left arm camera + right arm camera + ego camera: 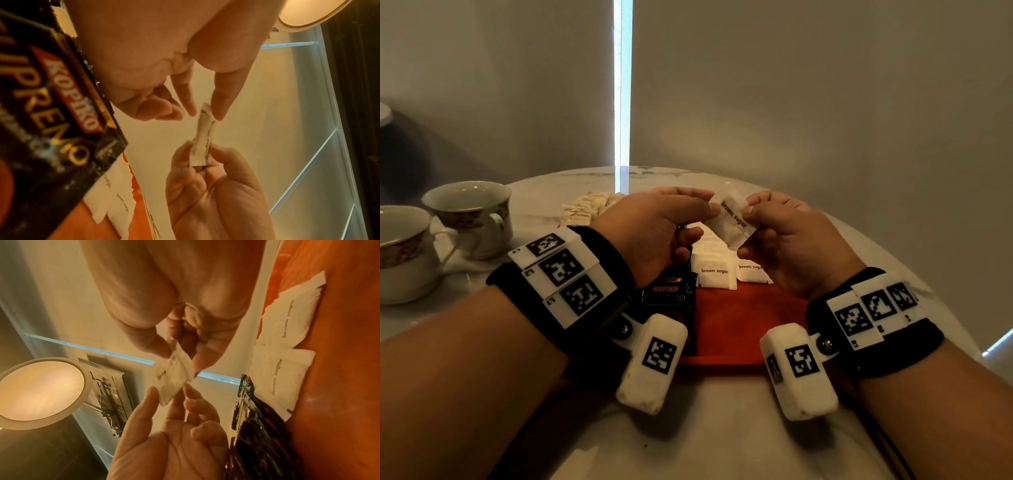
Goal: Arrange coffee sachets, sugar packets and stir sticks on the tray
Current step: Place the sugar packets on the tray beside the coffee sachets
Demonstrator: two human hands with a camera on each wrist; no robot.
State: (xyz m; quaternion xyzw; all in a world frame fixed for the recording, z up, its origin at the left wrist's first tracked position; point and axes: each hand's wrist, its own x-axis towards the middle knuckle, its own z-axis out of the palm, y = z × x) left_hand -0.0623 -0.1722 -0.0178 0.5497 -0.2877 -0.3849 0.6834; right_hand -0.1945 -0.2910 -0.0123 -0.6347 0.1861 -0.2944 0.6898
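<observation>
White paper sugar packet [730,219], printed "brown sugar", held in the air above the far edge of the tray [726,329], tilted. Pinched at its far end between thumb and forefinger of the left hand [654,229], remaining fingers loosely curled; pinched at its near end by thumb and fingertips of the right hand [791,240], other fingers curled toward the palm. Red tray near the front edge of the table [722,428]. On the tray: more sugar packets [717,270] in overlapping rows toward its far edge; black coffee sachets [667,294], marked "KOPIKO", at its left side, partly hidden by the left wrist. Pale heap of wrapped items [589,204] beyond the left hand, toward the far edge; contents not legible. Two white teacups [472,216] with gilt bands at the left edge of the table, just beside each other. Marker bands on both wrists.
</observation>
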